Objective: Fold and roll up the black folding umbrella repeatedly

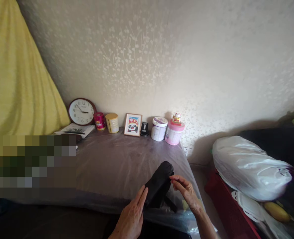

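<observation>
A long black fabric pouch (159, 179) lies aslant at the table's near edge, rounded at its far end. A short dark strap (170, 204) hangs off its lower right side. My left hand (134, 212) holds the pouch's near left side, fingers together and pressed on the cloth. At the far right edge, my right hand (186, 192) pinches with thumb and forefinger against the pouch. Whether a zip pull or just the cloth is between those fingertips is too small to tell.
A plastic sheet covers the table (107, 166). Along the wall stand a clock (82, 112), a pink tin (99, 121), a yellow-lidded can (112, 123), a framed panda picture (133, 125), and two tubs (159, 128). Right of the table sits a white plastic bag (248, 167).
</observation>
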The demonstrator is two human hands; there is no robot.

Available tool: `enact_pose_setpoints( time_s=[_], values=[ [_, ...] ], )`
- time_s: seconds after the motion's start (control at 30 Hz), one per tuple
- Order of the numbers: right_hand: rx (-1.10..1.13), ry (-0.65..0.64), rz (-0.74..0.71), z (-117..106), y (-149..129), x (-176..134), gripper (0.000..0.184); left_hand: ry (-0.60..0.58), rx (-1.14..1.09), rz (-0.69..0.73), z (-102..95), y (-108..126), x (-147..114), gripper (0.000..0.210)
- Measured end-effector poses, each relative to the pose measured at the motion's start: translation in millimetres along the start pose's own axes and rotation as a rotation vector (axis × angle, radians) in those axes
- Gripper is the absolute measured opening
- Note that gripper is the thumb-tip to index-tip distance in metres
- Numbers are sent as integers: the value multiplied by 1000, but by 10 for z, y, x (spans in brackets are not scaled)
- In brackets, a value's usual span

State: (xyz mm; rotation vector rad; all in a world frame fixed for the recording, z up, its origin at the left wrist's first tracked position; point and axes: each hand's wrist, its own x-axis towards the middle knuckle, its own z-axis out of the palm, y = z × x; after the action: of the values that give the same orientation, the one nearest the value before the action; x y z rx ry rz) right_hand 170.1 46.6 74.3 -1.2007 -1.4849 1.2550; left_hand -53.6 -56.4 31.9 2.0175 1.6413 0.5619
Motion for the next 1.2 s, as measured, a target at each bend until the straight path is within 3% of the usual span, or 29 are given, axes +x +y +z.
enact_pose_setpoints(
  time_s=[0.13,0.27,0.37,0.53,0.63,0.8,1.0,1.2],
  values=[
    [8,185,-2,-151,321,71,37,19,-89,-32,-30,-28,15,77],
    [-48,212,27,-166,582,120,37,59,-267,-76,-115,-112,49,66],
    [-91,228,24,-154,645,111,36,33,-361,-228,-169,-207,55,56],
    [-126,244,-22,-141,667,94,35,261,29,-177,-237,-266,19,51],
    [-153,254,-49,-141,711,102,36,217,215,-165,-253,-239,16,52],
    [-192,258,-109,-146,768,112,36,114,362,-155,-256,-261,109,73],
    [-191,257,-121,-134,765,101,33,45,230,-213,-362,-377,213,78],
    [-201,276,-120,-116,693,74,34,80,123,-281,-402,-414,322,79]
  ],
)
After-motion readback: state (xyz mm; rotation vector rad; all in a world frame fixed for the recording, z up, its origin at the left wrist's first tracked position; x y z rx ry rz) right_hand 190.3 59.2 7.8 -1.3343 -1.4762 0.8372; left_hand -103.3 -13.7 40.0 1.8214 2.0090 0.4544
